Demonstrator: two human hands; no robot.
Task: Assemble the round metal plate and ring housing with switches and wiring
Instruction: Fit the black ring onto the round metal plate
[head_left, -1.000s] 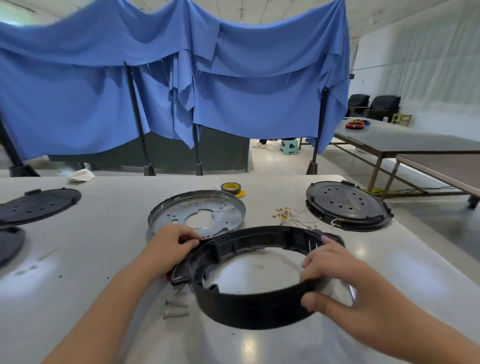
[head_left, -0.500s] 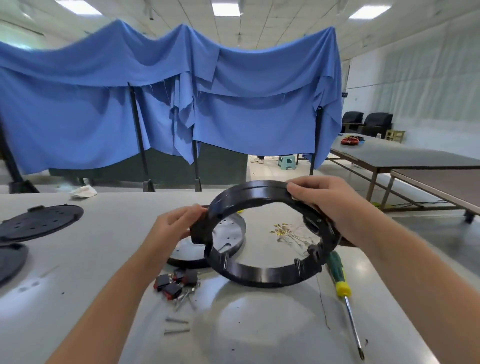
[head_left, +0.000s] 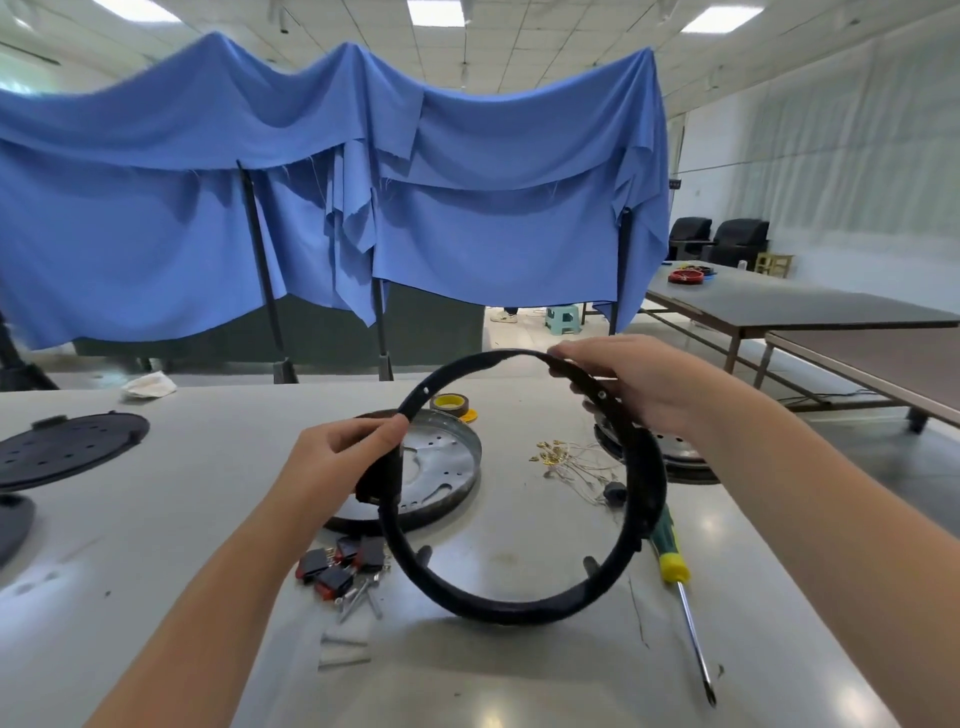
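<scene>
The black ring housing is held up above the table, tilted nearly upright so I look through it. My left hand grips its left side. My right hand grips its upper right rim. Behind the ring, the round metal plate lies flat on the table. Several red and black switches sit in a small pile with screws just below my left hand. Thin wires with gold terminals lie to the right of the plate.
A green and yellow screwdriver lies at the right, tip pointing toward me. A roll of yellow tape sits behind the plate. Black round covers lie at far left and behind my right hand. Blue cloth hangs beyond the table.
The ring housing was lying flat on the table; both hands have lifted it and tipped it nearly upright, uncovering the switches, screws and screwdriver.
</scene>
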